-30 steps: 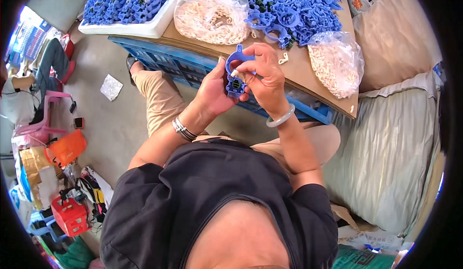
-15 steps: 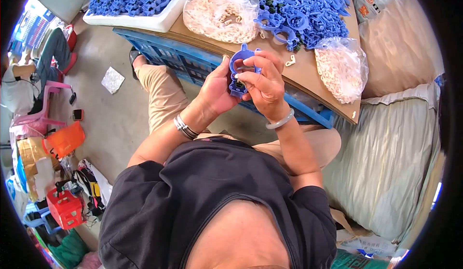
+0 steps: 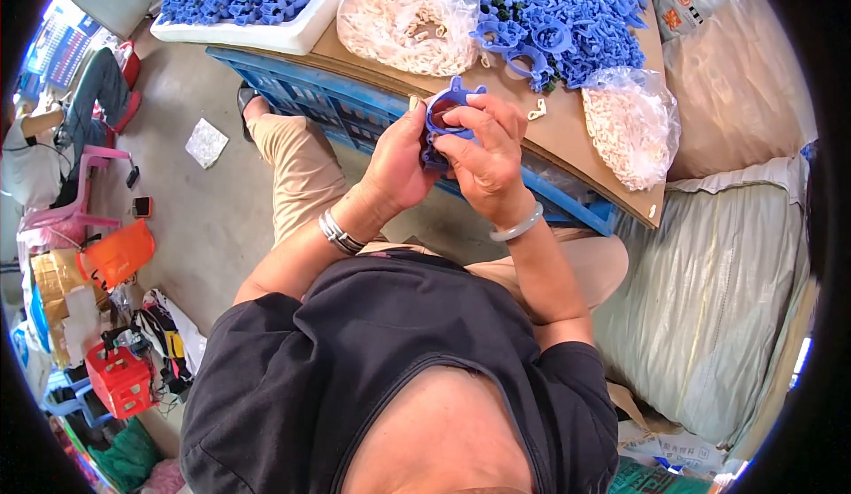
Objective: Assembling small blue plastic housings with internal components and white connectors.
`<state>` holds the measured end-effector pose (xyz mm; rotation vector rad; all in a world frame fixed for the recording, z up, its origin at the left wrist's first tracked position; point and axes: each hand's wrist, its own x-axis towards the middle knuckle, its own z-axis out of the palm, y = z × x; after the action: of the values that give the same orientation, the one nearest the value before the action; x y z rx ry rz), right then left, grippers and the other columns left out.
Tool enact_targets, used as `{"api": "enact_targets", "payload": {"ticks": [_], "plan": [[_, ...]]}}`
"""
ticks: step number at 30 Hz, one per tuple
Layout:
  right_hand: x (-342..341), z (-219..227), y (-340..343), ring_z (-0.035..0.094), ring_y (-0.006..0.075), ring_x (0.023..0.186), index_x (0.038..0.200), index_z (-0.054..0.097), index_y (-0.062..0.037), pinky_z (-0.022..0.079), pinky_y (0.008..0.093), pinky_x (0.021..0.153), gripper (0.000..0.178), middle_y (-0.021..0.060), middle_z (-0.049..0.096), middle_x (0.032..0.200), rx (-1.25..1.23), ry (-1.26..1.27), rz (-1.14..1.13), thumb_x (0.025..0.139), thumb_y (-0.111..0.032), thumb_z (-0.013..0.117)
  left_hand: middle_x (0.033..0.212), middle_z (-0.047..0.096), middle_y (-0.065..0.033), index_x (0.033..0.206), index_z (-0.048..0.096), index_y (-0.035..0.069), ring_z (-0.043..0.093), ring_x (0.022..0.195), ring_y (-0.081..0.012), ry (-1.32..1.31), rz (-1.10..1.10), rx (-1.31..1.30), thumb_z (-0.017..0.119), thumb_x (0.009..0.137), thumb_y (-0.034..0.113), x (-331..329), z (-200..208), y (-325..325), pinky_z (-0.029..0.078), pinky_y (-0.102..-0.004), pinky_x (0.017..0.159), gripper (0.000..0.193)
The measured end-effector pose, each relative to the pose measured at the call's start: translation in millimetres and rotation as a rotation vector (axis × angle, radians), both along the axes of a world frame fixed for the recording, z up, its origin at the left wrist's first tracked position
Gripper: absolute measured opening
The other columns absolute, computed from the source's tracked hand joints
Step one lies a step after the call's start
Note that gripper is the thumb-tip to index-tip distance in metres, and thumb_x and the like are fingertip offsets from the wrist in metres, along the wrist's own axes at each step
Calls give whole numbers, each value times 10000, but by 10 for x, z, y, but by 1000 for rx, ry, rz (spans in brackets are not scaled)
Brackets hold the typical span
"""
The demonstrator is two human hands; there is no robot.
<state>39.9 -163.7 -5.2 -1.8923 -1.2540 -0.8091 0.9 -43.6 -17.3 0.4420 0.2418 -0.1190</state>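
Observation:
Both of my hands hold one blue ring-shaped plastic part (image 3: 456,95) in front of the table's near edge. My left hand (image 3: 401,153) is wrapped round its left side, thumb upward. Fingers of my right hand (image 3: 490,153) press into and against its right side, partly covering the ring. Whether a small piece sits under the right fingertips is hidden. Beyond the hands lie a heap of similar blue parts (image 3: 585,24) and an opened clear bag of small cream-coloured pieces (image 3: 381,38). One loose cream piece (image 3: 537,109) lies on the cardboard right of my hands.
A white foam tray (image 3: 292,40) full of blue parts stands at the far left of the cardboard tabletop (image 3: 612,171). A second bag of cream pieces (image 3: 629,131) lies near its right edge. Blue crates (image 3: 337,108) support it. Large sacks (image 3: 709,290) stand at right; another person (image 3: 97,95) sits at far left.
The blue part has tilted in my hands, and my right fingers have shifted over its lower body and into the ring. The small white piece seen by the right fingertips is now hidden.

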Motion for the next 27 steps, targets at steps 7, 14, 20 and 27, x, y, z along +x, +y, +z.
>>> {"api": "enact_targets", "payload": {"ticks": [7,14,20,27], "plan": [[14,33,-40,468,222,978,697,622,-131,291,377,828,153,10,564,928,-83,0,5,559,-65,634,896,555,-28,1056,495,120,530,707,-137,12,-153,118,261,927,403,0,-40,81,415,-267,506,389],[43,9,-47,453,236,1001,708,632,-128,284,367,846,189,11,566,954,9,145,67,545,-43,676,863,564,-24,1022,507,120,530,649,-139,62,-184,77,265,921,424,-11,-9,78,397,-267,452,401],[-15,28,-37,451,297,1026,809,626,-78,342,385,886,224,77,566,997,92,213,50,594,-32,666,997,569,-70,1120,477,79,558,834,-171,-80,-52,-62,245,929,399,-4,-23,40,465,-324,659,440],[-68,20,13,457,279,1002,747,614,-50,355,355,862,142,80,560,970,158,313,37,621,-21,673,1101,517,-86,1215,406,33,501,980,-171,-281,77,123,286,932,349,-31,-51,6,410,-308,833,440]]}}
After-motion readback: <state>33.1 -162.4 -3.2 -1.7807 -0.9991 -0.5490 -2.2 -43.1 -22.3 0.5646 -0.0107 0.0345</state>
